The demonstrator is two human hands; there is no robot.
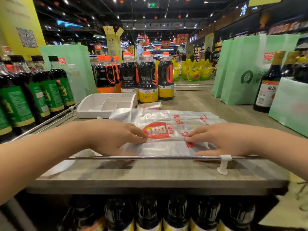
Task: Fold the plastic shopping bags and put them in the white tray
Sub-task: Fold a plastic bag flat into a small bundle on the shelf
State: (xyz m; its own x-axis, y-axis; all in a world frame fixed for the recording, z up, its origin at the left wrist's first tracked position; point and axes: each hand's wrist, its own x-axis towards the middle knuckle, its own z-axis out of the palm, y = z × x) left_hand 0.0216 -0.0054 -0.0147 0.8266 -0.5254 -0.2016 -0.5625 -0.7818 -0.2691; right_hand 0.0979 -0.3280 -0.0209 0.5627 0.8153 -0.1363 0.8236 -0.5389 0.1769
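A wood-grain supermarket shelf (pixel 166 174), edged by a metal rail (pixel 150 157) on a white clip (pixel 224 164), carries a printed plastic bag (pixel 166 117) spread flat near its front. Behind it sits a divided white tray (pixel 93 112), with a smaller folded bag (pixel 150 105) just beside. Orange-capped sauce bottles (pixel 147 77) stand at the back, green-labelled bottles (pixel 50 87) at left, and green paper bags (pixel 241 72) at right.

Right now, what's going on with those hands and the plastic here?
A person is folding a plastic bag with red print, laid flat on the wooden shelf. The left hand and the right hand each hold its near part between fingers and thumb. The white tray behind it, to the left, looks empty so far. A second, crumpled bag lies beside the tray.
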